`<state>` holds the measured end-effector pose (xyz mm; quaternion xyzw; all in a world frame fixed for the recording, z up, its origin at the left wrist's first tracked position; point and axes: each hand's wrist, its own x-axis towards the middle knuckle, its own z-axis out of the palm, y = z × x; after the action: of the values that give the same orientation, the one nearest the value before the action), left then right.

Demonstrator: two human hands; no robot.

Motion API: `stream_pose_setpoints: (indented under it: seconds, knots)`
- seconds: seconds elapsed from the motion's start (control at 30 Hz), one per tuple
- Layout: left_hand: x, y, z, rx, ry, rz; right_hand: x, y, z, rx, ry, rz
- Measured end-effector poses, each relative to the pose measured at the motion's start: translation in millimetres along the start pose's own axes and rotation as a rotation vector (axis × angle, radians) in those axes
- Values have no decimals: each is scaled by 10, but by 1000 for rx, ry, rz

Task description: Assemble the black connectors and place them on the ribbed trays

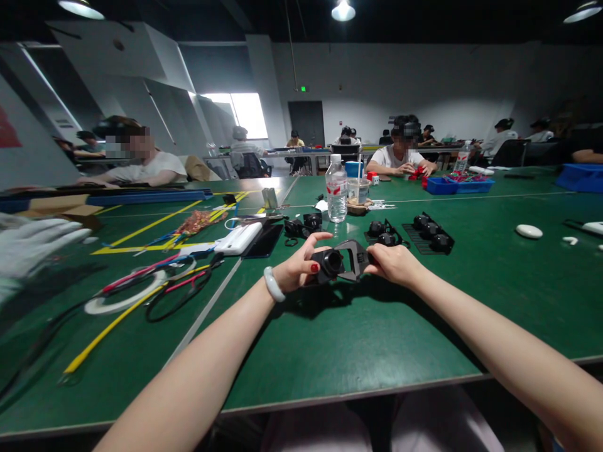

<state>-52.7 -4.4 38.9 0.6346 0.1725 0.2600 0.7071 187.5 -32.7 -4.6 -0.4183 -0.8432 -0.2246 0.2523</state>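
My left hand (301, 263), with a pale bangle at the wrist, is closed around a black plastic part (331, 263) with a round hollow collar. In my right hand (394, 267) is a dark adjustable wrench (355, 258), gripped by its handle. Its wide jaws point left at the collar; whether they touch it I cannot tell. Both are held just above the green table (358, 351). Beyond my hands lie similar black parts (304, 223), a black ring (291, 242) and more black parts on grid-like bases (428, 233).
A water bottle (336, 191) and a plastic cup (358, 190) stand behind my hands. To the left are a white power bank (239, 238), a dark phone (264, 240), cables (113, 320) and a co-worker's gloved hand (42, 248). A blue tray (459, 184) sits at the far right.
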Motion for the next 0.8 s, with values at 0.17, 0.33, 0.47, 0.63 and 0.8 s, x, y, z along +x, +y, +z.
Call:
stream_pose_setpoints:
  seconds: [0.17,0.33,0.47,0.63,0.8]
  knots:
    - [-2,7,5,7,-2,15,-2,-4,9,16,-16,8]
    - [-12,6,-2,-1,-33,4,2,-44,1,36,-10,0]
    - [-21,3,-8,-11,-32,-15,1,-70,4,38,-8,-11]
    - [-27,-5,16,-66,-43,4,-8,-92,8,42,-6,-12]
    - [-20,-21,7,-70,-49,38,-14,-106,-2,38,-14,-23]
